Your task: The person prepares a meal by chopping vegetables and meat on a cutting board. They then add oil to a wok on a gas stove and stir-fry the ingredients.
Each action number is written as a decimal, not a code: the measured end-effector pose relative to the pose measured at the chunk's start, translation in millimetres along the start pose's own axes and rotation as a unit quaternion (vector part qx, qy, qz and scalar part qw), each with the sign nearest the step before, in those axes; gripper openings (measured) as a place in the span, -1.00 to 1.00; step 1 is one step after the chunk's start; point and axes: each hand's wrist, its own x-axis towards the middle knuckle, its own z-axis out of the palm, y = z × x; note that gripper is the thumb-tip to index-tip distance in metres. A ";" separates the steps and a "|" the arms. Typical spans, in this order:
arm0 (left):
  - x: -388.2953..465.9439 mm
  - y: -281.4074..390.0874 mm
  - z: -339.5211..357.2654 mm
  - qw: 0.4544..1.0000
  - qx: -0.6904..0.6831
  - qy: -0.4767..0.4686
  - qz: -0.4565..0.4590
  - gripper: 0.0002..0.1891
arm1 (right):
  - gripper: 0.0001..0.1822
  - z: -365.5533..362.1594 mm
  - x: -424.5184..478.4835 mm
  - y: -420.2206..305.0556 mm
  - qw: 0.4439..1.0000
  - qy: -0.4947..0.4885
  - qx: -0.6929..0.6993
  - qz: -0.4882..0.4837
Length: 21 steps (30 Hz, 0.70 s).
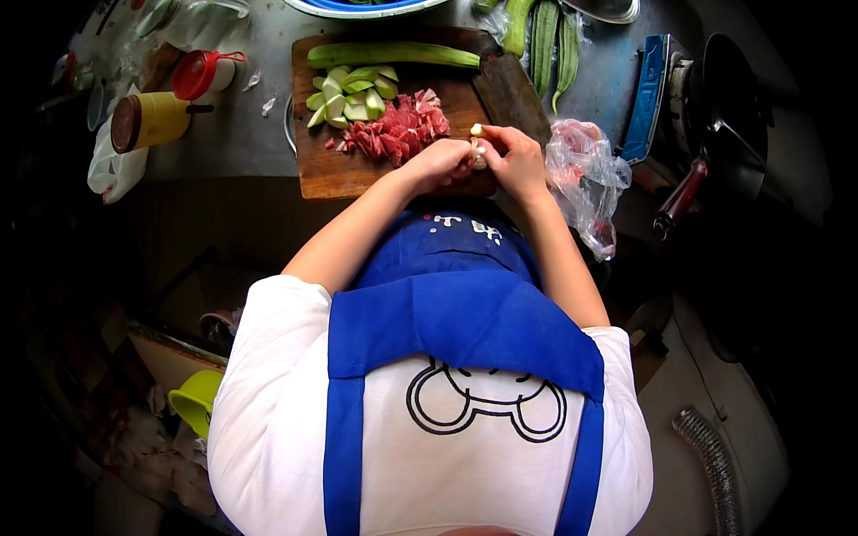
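Observation:
My left hand and my right hand meet over the lower right part of a wooden cutting board. Between them is a garlic bulb, gripped in my left hand. A pale garlic clove is at the fingertips of my right hand. Sliced raw red meat lies in a pile left of the hands. Behind it are chunks of green gourd and a long peeled gourd. A cleaver with a dark wide blade rests on the board's right edge.
Plastic bags with something reddish lie right of the board, at the counter's edge. Farther right stand a gas stove and a wok with a red handle. Ridged gourds lie behind. Yellow and red-lidded containers are left.

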 end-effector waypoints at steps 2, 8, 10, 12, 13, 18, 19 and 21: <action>-14.9 -2.4 -15.9 0.990 0.092 0.013 0.105 -0.78 | -0.81 2.6 1.2 5.1 1.000 0.010 -0.024 -0.010; -96.9 8.1 -136.0 0.866 0.148 0.356 0.319 -0.75 | -0.84 -13.4 -12.6 2.8 0.995 -0.035 -0.092 0.001; -106.7 -3.2 -208.0 0.772 0.242 0.487 0.330 -0.73 | -0.83 -19.4 -17.9 -7.6 0.990 -0.108 -0.087 -0.003; -128.7 16.1 -231.9 0.723 0.401 0.551 0.116 -0.60 | -0.80 -17.1 -20.8 -10.4 0.986 -0.100 -0.121 -0.048; -130.2 17.0 -239.2 0.680 0.465 0.560 0.090 -0.59 | -0.79 -13.7 -22.3 -6.7 0.985 -0.093 -0.135 -0.057; -128.3 5.4 -281.2 0.568 0.525 0.627 0.094 -0.59 | -0.83 -8.0 -24.0 -2.5 0.986 -0.090 -0.132 -0.045; -131.4 8.5 -279.2 0.587 0.505 0.628 0.079 -0.59 | -0.83 -7.8 -26.1 -3.1 0.989 -0.089 -0.113 -0.019; -146.7 31.7 -252.6 0.641 0.463 0.612 0.011 -0.49 | -0.83 -7.6 -27.3 -5.4 0.993 -0.084 -0.073 0.030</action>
